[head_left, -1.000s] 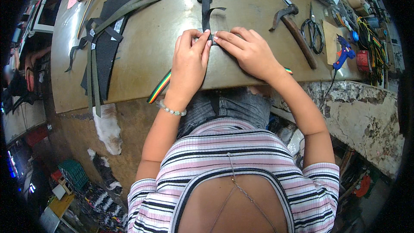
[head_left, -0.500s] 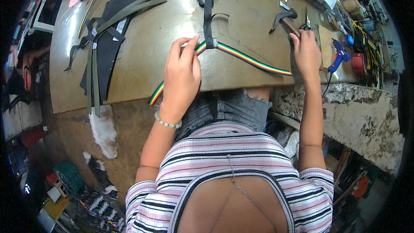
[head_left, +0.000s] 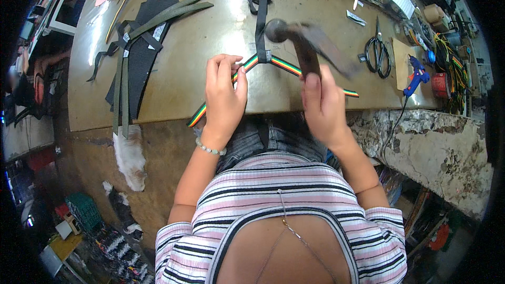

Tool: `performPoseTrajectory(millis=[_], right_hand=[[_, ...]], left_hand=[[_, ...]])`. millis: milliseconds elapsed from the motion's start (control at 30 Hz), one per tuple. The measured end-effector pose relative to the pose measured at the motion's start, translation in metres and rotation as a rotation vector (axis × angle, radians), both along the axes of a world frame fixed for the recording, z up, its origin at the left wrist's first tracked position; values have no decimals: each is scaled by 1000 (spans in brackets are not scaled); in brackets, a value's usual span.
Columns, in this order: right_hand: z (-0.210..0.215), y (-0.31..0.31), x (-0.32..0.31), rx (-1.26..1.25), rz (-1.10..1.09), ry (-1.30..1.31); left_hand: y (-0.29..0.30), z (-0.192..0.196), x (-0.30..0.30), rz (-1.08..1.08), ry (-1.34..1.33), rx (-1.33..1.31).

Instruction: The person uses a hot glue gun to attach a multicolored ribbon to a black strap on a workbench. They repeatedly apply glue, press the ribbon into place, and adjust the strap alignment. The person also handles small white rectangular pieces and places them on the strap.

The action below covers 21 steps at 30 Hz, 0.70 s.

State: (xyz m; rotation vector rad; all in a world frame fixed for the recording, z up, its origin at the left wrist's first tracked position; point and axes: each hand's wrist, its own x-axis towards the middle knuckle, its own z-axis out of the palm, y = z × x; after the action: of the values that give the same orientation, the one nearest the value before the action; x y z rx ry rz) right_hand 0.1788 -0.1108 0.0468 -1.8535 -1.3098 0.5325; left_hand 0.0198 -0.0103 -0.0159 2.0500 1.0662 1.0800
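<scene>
My right hand (head_left: 325,102) is closed around the handle of a claw hammer (head_left: 306,59). The hammer is raised, its head blurred by motion, up and left of that hand. Pinched between my left thumb and fingertips is a striped strap (head_left: 286,66) in black, red, yellow, green and white; my left hand (head_left: 225,89) covers part of it. One strap end hangs past the table's front edge, and the right hand and hammer hide another stretch. A black strap (head_left: 261,26) runs away from me, joined to the striped one beside a small white label (head_left: 268,55).
Black and olive straps lie over a dark panel (head_left: 150,47) at the left of the metal table (head_left: 194,26). Black scissors (head_left: 377,55) and a blue glue gun (head_left: 417,76) with a hanging cord are at the right. Two furry animals lie on the floor at the lower left.
My right hand has picked up the hammer from the right side of the table and brought it left, above the striped strap. My left hand has stayed on the strap.
</scene>
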Motion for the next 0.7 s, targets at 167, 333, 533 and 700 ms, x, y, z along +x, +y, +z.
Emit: performPoseTrajectory(millis=[167, 333, 533, 700], right_hand=[[1, 8, 9, -281, 42, -391], [-31, 4, 87, 94, -207, -561], [-22, 20, 131, 113, -227, -731], [-13, 41, 59, -117, 268, 644]], left_hand=[[-1, -1, 0, 10, 88, 99], [3, 10, -3, -43, 387, 275], [22, 35, -14, -236, 89, -126], [-8, 26, 14, -152, -536, -731]])
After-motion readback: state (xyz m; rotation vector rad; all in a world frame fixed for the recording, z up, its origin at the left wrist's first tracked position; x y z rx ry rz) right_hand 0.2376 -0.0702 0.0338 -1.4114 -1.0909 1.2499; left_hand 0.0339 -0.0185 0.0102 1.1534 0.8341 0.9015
